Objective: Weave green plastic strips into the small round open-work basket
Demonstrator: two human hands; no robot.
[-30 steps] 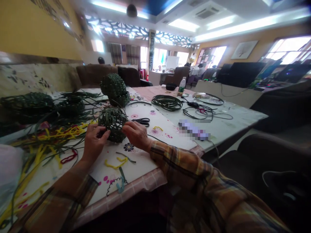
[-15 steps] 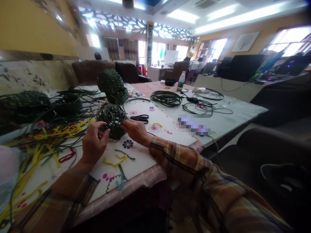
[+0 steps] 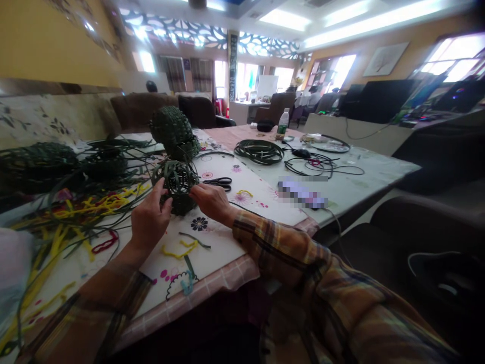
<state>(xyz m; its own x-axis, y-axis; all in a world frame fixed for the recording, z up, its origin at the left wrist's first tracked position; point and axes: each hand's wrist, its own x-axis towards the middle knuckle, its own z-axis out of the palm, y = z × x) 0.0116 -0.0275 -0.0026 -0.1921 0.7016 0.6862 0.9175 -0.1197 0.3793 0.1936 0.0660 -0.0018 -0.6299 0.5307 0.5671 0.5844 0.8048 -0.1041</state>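
A dark green, open-meshed woven basket [image 3: 181, 179] sits on the flowered tablecloth in front of me, loose strips arching over its top. At its left side is my left hand [image 3: 150, 215], index finger raised along the weave and thumb held apart; I see nothing gripped in it. My right hand [image 3: 212, 201] is closed in a pinch at the basket's right edge, and its fingertips hide the exact spot they grip. Black-handled scissors [image 3: 223, 183] lie just beyond the right hand. Behind the basket stands a larger, rounded green woven piece [image 3: 172, 126].
Yellow and green strips [image 3: 91, 207] are heaped at the left, beside more dark green weaving [image 3: 38, 162]. Yellow fuzzy scraps [image 3: 180, 250] lie near the front edge. Farther right are a coil of green strip [image 3: 259, 151], a bottle [image 3: 282, 124] and a black cable [image 3: 322, 167].
My left fingers have straightened, with the index finger now raised higher against the basket. The right hand keeps its pinch at almost the same place.
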